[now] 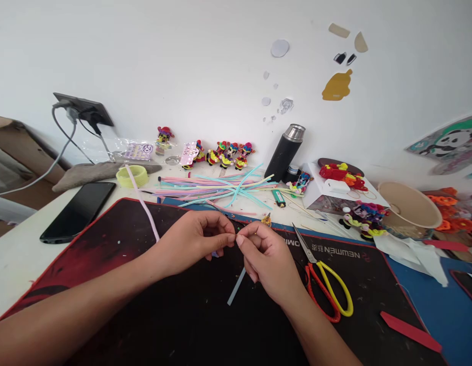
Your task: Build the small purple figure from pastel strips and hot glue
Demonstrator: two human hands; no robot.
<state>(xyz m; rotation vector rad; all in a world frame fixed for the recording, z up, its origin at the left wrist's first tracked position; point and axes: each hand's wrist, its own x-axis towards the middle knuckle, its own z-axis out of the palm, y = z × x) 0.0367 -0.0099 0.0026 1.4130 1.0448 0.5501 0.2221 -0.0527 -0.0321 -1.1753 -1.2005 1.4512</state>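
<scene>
While your left hand (pixel 199 236) and right hand (pixel 269 259) meet at the frame's centre, each pinched nearly closed, the thing between their fingertips is too small to identify. It could slip loose, being so tiny and mostly covered. A grey-blue strip (pixel 237 287) slants below your right hand and might bend if that hand drops. Scissors (pixel 311 259) with red and yellow handles lie right of centre, beside your right forearm; an outward sweep could knock them.

From here I see two bare hands and forearms, no sleeves, gloves, rings or watch on them.
</scene>
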